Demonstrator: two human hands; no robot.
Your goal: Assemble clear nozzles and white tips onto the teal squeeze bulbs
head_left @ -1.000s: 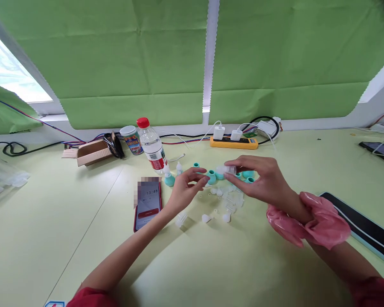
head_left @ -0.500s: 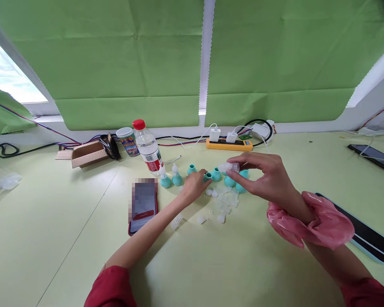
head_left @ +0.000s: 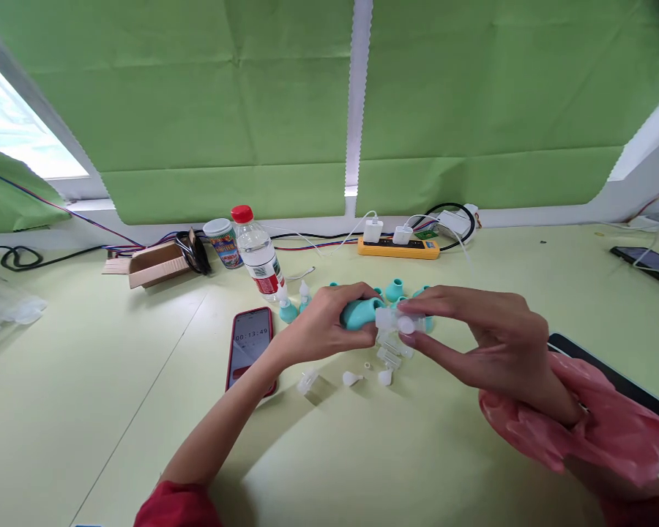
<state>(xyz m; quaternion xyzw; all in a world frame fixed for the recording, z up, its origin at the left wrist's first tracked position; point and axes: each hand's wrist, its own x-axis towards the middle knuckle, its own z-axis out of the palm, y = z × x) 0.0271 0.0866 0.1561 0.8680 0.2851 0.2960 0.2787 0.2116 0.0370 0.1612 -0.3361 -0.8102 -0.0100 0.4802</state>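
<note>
My left hand (head_left: 337, 322) is wrapped round a teal rubber bulb (head_left: 358, 315), whose open neck points right. Between thumb and fingertips, my right hand (head_left: 472, 329) pinches a clear plastic tube piece (head_left: 414, 323) lying sideways. Its left end is right at the bulb's mouth; whether it has gone in I cannot tell. Behind the hands stand several more teal bulbs (head_left: 396, 288), partly hidden. To the left, a bulb with a white nozzle (head_left: 288, 310) stands upright beside another like it. Below the hands lie clear plastic pieces (head_left: 389, 356), white tips (head_left: 351, 378) and a clear cap-like piece (head_left: 308, 381).
A red-cased phone (head_left: 251, 340) showing a timer lies left of my left forearm. Behind it stand a red-capped water bottle (head_left: 258, 256), a paper-labelled tub (head_left: 223, 244) and an open cardboard box (head_left: 159, 265). An orange power strip (head_left: 398, 248) with cables lies along the back.
My left hand has picked up a teal bulb and brought it nearer. My right hand has moved down with the clear tube piece, and the two parts now meet.
</note>
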